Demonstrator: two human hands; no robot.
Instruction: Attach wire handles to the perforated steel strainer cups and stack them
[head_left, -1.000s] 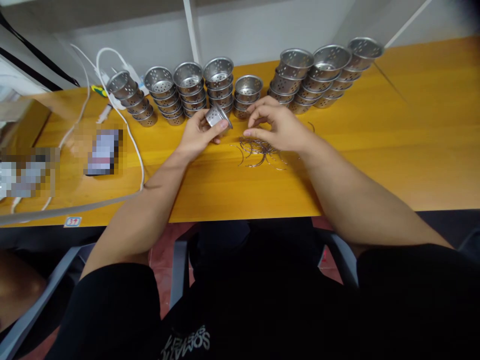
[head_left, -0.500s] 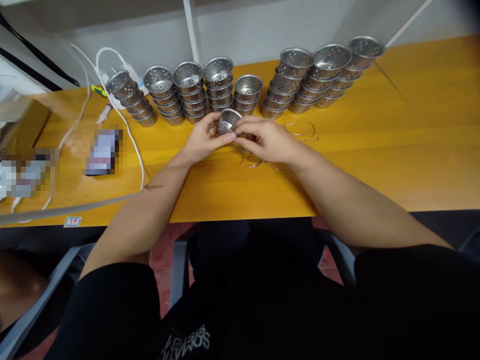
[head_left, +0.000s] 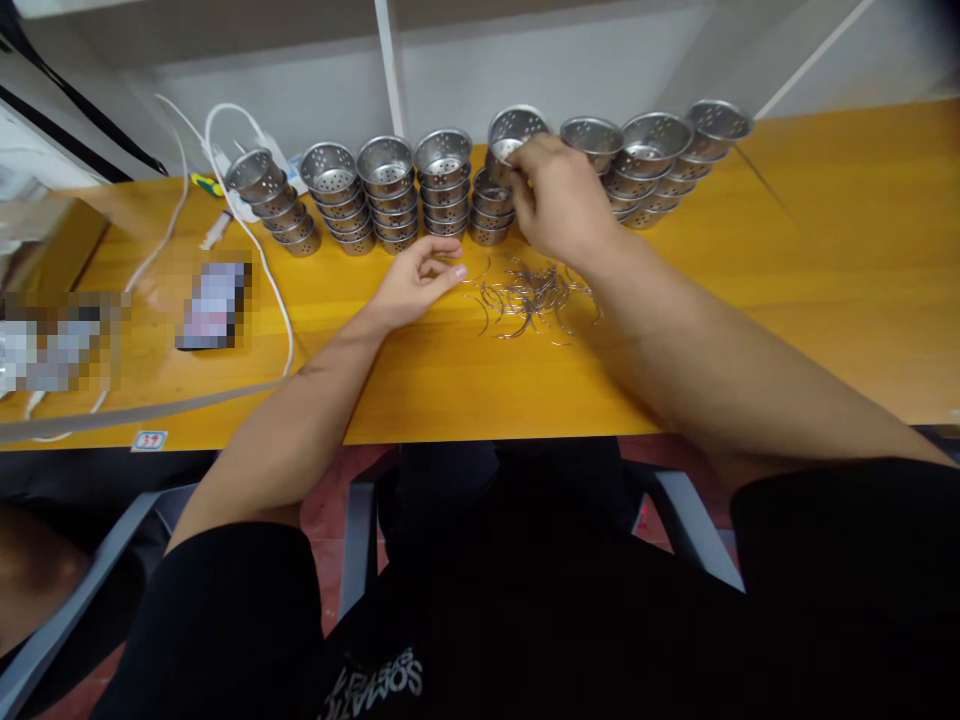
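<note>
My right hand [head_left: 559,200] grips a perforated metal cup [head_left: 514,130] and holds it over a short stack of the same cups [head_left: 491,205] at the back of the yellow table [head_left: 787,280]. My left hand [head_left: 420,283] rests on the table with its fingers loosely apart and nothing in it, just left of a pile of thin wire rings [head_left: 529,298]. More stacks of cups [head_left: 386,190] stand in a row to the left, and further leaning stacks [head_left: 660,150] to the right.
A white cable [head_left: 259,250] loops across the left of the table beside a blurred flat object [head_left: 214,305]. A cardboard box [head_left: 45,240] stands at the far left. A white wall with a post runs behind the cups. Chair arms show below the table edge.
My right hand took the cup from between both hands and carried it back and up over the short stack. My left hand let go and sank onto the table.
</note>
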